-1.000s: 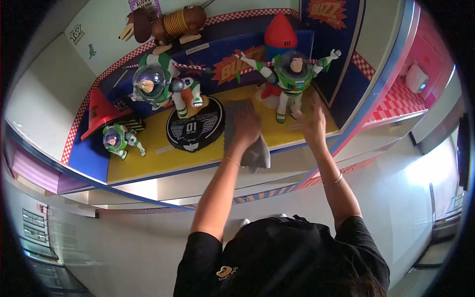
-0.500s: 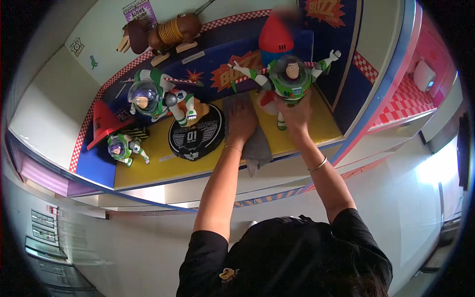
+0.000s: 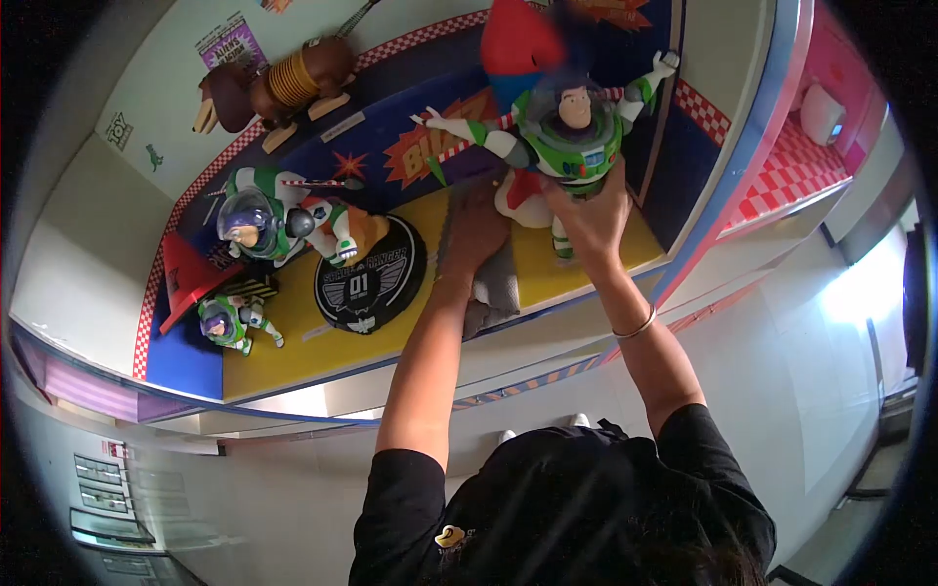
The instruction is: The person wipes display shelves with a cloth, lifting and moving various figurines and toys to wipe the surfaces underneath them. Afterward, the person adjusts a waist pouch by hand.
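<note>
My right hand [image 3: 594,213] is closed around the lower body of a white and green space ranger figure [image 3: 575,146], which stands upright with its arms spread. My left hand [image 3: 476,231] lies flat on a grey cloth [image 3: 496,283], pressing it to the yellow shelf [image 3: 391,337]; its fingertips are in shadow near the back. Left of that hand is a round black base [image 3: 369,283] marked 01, with a second, larger space ranger figure [image 3: 269,225] above it. A small space ranger figure [image 3: 230,322] stands at the far left.
A red and blue rocket [image 3: 518,49] rises behind the held figure. A brown toy dog [image 3: 283,90] with a coiled middle sits on the upper ledge. A red piece [image 3: 184,278] leans at the left. The shelf's side wall [image 3: 733,117] bounds the right.
The left hand and cloth have shifted farther back on the shelf, with less cloth over the front edge. The right hand keeps hold of the figure. The view has tilted slightly.
</note>
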`<state>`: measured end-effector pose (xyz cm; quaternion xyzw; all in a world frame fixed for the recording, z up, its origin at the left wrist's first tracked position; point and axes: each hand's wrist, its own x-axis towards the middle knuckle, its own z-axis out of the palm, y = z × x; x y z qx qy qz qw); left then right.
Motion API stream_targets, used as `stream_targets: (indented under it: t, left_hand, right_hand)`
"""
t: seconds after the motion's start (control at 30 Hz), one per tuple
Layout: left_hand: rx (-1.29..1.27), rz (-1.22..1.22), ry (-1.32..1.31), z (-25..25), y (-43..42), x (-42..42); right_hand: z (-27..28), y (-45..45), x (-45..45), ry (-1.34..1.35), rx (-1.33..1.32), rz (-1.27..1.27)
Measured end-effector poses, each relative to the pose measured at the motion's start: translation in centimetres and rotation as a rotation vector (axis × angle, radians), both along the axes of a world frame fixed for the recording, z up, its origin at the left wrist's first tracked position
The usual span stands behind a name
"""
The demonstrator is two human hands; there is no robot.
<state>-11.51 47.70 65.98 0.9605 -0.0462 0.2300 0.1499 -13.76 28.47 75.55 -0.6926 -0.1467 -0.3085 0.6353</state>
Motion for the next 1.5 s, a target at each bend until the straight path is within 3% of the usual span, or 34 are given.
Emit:
stream_targets:
  t: [0.1,0.23,0.4,0.73,0.8,0.83,0.97,1.0,1.07,1.13,1.17,1.23,1.27,1.4,1.5]
  left_hand:
    - [-0.078,-0.051,0.072,1.2,-1.5,0.1]
    - [-0.619,-0.172,0.117,5.1,-4.4,-1.1]
    - [-0.831,-0.527,-0.042,1.7,-6.8,4.4]
    - [-0.891,-0.613,0.287,4.7,-12.3,-1.1]
    - [-0.557,-0.355,0.435,5.9,-14.4,-2.1]
    - [-0.559,-0.346,0.436,5.7,-15.0,-2.6]
    - [-0.054,-0.486,0.3,4.4,-16.4,-6.0]
    - [-0.055,-0.476,0.301,4.9,-16.6,-7.2]
    - [0.088,-0.659,0.591,5.8,-17.2,-10.0]
    - [0.086,-0.765,0.275,1.3,-17.4,-12.8]
    - [0.089,-0.762,0.281,-0.8,-16.9,-14.0]
    - [-0.17,-0.704,-0.029,-4.1,-15.7,-16.2]
    - [-0.169,-0.701,-0.027,-4.5,-15.3,-17.2]
    - [-0.579,-0.463,0.091,-5.3,-12.5,-20.7]
    - [-0.679,-0.368,0.057,-5.6,-10.8,-22.1]
  right_hand:
    - [2.0,-0.7,-0.3,-0.065,0.001,-0.023]
    - [5.1,-1.2,-1.2,-0.139,0.074,0.02]
    - [7.3,-2.1,-1.7,-0.229,0.046,0.023]
    - [7.6,-3.3,-1.2,-0.22,-0.042,0.007]
    - [7.5,-3.1,-1.2,-0.189,-0.039,0.013]
    - [7.4,-3.0,-1.2,-0.159,-0.035,0.015]
    - [6.8,-1.9,-0.9,-0.082,0.006,0.073]
    - [6.5,-1.6,-0.7,-0.069,0.039,0.113]
    - [5.5,-1.1,-0.1,-0.041,0.105,0.19]
    - [4.1,-0.2,0.8,-0.036,0.108,0.21]
    - [3.2,0.3,1.4,-0.036,0.115,0.216]
    - [1.3,1.0,2.0,-0.033,0.123,0.227]
    - [0.7,1.3,2.0,-0.032,0.124,0.229]
    - [-1.4,3.0,2.0,0.126,0.065,0.133]
    - [-2.4,3.9,1.9,0.088,0.028,0.101]
